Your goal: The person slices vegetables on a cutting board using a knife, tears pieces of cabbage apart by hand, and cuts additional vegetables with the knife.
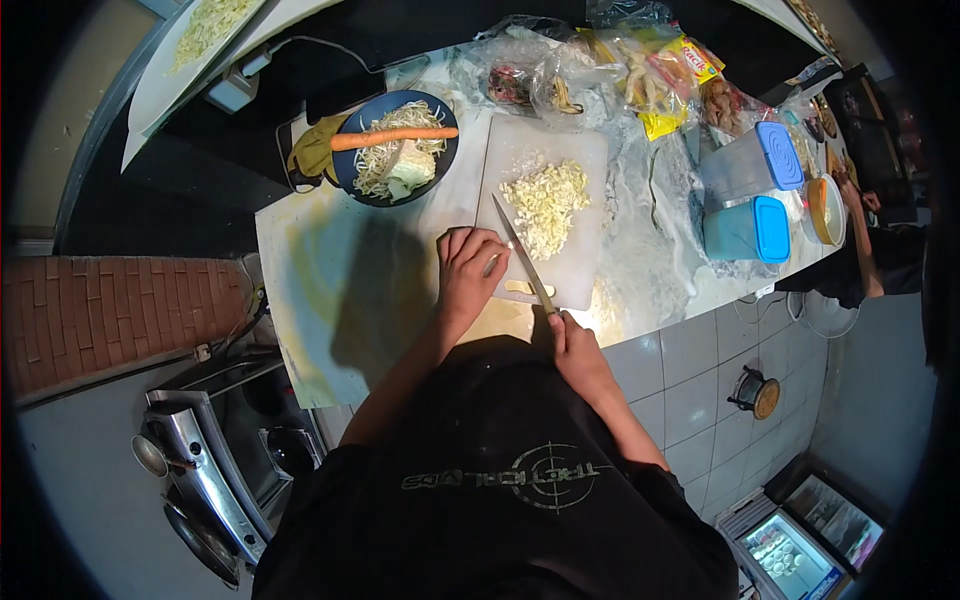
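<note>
My right hand (580, 358) is closed round the handle of a kitchen knife (522, 245), whose blade slants up and left across a white cutting board (585, 285). My left hand (468, 262) rests at the board's left edge, fingers curled and pressed together. At its fingertips, beside the blade, is a small white piece (511, 244), too small to name surely. Finely chopped pale yellow-white vegetable (548, 205) lies heaped on the board, right of the blade. A dark blue plate (350, 180) holds bean sprouts (372, 180), a cabbage piece (410, 168) and a carrot (395, 138) laid across.
Plastic bags of food (640, 80) crowd the table's back. Two blue-lidded containers (748, 228) and a tub (825, 210) stand at the right. Another person's arm (862, 235) shows there. A stove (205, 460) is at lower left, a stool (765, 398) at right.
</note>
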`<state>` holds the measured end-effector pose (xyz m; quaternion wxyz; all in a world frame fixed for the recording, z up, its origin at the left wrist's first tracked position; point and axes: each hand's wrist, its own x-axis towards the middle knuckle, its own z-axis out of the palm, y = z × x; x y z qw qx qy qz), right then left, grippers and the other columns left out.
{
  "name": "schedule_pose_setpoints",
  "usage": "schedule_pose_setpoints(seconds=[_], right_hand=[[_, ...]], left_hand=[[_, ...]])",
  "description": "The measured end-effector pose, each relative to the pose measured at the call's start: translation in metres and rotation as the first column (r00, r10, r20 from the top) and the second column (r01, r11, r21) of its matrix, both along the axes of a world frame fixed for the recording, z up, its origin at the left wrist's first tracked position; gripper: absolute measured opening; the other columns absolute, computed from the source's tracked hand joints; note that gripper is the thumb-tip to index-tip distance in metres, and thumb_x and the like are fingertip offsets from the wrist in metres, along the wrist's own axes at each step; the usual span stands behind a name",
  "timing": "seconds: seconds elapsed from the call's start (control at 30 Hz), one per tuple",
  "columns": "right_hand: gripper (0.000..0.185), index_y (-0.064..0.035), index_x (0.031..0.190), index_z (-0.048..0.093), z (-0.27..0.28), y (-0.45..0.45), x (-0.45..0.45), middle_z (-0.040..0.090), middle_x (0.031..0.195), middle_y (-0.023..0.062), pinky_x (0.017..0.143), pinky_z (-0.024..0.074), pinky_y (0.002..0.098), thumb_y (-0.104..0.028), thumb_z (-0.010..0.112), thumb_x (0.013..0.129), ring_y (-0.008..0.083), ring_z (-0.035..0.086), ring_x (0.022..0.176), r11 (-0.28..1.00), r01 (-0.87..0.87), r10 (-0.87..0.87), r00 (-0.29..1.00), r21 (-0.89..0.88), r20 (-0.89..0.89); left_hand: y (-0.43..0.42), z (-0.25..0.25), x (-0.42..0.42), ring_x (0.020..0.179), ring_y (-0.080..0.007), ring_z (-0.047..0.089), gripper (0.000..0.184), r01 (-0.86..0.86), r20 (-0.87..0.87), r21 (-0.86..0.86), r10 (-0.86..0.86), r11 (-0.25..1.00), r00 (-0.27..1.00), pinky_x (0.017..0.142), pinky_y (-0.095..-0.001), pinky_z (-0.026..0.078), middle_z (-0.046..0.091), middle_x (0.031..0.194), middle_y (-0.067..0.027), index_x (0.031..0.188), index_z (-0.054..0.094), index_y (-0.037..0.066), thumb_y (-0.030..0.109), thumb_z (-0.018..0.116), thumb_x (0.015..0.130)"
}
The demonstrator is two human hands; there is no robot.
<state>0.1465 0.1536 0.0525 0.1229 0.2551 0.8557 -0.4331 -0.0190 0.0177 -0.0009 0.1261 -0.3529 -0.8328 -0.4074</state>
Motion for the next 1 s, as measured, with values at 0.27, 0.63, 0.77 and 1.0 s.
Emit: schedule_pose_setpoints(seconds=[0.27,0.63,0.77,1.0], right_hand=[[0.041,0.0046,0.097,0.057,-0.011,0.003,-0.003,0.062,0.07,0.0317,0.063,0.0492,0.0583,-0.032,0.04,0.106,0.0521,0.062,0.071,0.994,-0.055,0.056,0.998,0.1,-0.012],[0.043,0.0059,0.106,0.059,0.002,0.014,0.004,0.06,0.073,0.0317,0.064,0.0448,0.0526,-0.033,0.041,0.107,0.0523,0.059,0.075,0.994,0.028,-0.033,0.999,0.106,0.04],[0.044,0.0063,0.106,0.058,0.001,0.015,0.01,0.06,0.074,0.0322,0.065,0.0453,0.0495,-0.034,0.04,0.107,0.0521,0.058,0.075,1.0,0.02,-0.02,0.998,0.003,-0.056],[0.044,0.0063,0.105,0.058,0.009,0.006,0.005,0.059,0.074,0.0319,0.065,0.0452,0.0488,-0.034,0.039,0.107,0.0514,0.058,0.075,1.0,0.0,0.0,1.0,-0.015,0.001]], left_hand=[[0.0,-0.002,-0.001,0.095,-0.0205,0.055,0.013,0.017,-0.009,-0.005,-0.017,1.0,1.0,0.087,-0.0384,0.036,0.062,0.092,0.0023,0.082,0.064,0.011,0.007,0.075,0.075],[0.0,-0.003,0.0,0.094,-0.0208,0.056,0.014,-0.018,-0.033,-0.009,0.018,1.0,0.999,0.087,-0.0373,0.036,0.063,0.092,0.0022,0.081,0.064,0.011,0.007,0.077,0.075],[0.001,-0.004,0.001,0.094,-0.0211,0.056,0.014,-0.015,-0.023,-0.003,0.015,1.0,1.0,0.087,-0.0374,0.037,0.062,0.092,0.0021,0.082,0.064,0.011,0.007,0.076,0.076],[0.0,-0.003,0.0,0.094,-0.021,0.056,0.014,-0.01,-0.013,-0.005,0.01,1.0,1.0,0.087,-0.0372,0.037,0.063,0.092,0.0021,0.082,0.065,0.011,0.006,0.076,0.076]])
